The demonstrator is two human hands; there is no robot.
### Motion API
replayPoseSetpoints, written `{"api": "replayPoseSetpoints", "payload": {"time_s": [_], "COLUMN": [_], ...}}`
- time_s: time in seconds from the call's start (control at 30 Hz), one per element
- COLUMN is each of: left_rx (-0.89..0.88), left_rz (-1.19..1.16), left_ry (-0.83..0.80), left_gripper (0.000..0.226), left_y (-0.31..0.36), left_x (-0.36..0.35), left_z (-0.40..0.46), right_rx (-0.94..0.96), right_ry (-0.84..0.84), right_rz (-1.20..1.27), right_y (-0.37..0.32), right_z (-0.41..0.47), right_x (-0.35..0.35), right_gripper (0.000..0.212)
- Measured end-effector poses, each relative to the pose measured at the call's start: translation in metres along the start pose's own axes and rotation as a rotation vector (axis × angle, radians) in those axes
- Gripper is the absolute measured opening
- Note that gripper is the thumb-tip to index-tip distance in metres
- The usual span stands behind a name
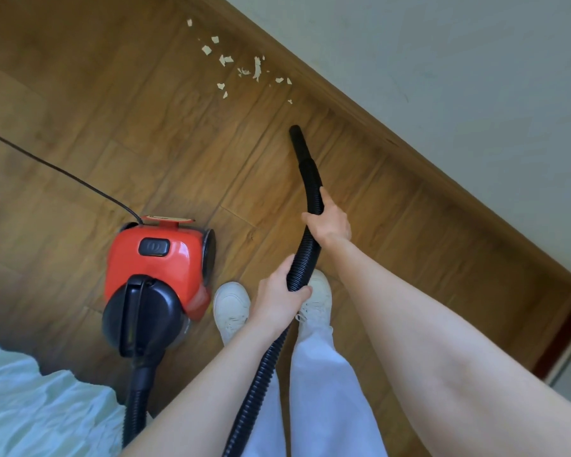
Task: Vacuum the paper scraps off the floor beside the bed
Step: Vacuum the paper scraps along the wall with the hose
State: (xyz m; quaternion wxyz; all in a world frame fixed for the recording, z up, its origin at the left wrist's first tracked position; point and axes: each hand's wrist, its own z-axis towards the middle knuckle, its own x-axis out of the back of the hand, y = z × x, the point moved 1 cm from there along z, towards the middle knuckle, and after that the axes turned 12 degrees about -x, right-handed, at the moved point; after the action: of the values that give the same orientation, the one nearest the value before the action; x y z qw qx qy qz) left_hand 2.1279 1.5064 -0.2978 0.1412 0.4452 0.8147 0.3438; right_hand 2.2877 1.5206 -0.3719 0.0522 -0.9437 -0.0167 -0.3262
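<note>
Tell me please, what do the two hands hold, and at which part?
Both grip the black vacuum hose on its ribbed part: right hand nearer the nozzle, left hand lower down.

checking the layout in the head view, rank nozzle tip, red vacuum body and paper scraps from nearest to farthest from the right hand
1. Nozzle tip: just ahead of the right hand, along the hose it grips.
2. Red vacuum body: off to the left, near the bed.
3. Paper scraps: farthest, ahead by the skirting board.
</note>
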Motion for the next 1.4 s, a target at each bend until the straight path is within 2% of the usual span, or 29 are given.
{"api": "replayPoseSetpoints", "payload": {"time_s": [0.2,0.5,0.73,0.9,1.17,1.4], "left_rx": [0.001,-0.02,-0.044,-0.084,-0.035,-0.047], "left_rz": [-0.047,-0.146,-0.125,-0.057,-0.054,-0.114], "left_ry": [0.091,0.142,0.112,0.114,0.228,0.178], "left_gripper": [0.062,0.054,0.058,0.064,0.065,0.064], "left_y": [-0.003,0.011,0.023,0.032,0.032,0.039], "left_x": [0.022,0.069,0.047,0.021,0.056,0.06], "left_z": [-0.004,0.009,0.037,0.055,0.053,0.048], "right_rx": [0.039,0.079,0.046,0.072,0.123,0.092], "right_ry": [-0.048,-0.058,-0.001,-0.057,-0.155,-0.106], "right_rz": [0.004,0.0,0.016,0.006,-0.006,-0.037], "right_y": [-0.023,-0.074,-0.068,-0.065,-0.105,-0.103], "right_z": [-0.009,-0.008,0.014,0.03,0.025,0.02], "right_x": [-0.014,-0.021,0.006,0.036,0.017,0.018], "right_gripper": [0.078,0.078,0.072,0.073,0.078,0.075]}}
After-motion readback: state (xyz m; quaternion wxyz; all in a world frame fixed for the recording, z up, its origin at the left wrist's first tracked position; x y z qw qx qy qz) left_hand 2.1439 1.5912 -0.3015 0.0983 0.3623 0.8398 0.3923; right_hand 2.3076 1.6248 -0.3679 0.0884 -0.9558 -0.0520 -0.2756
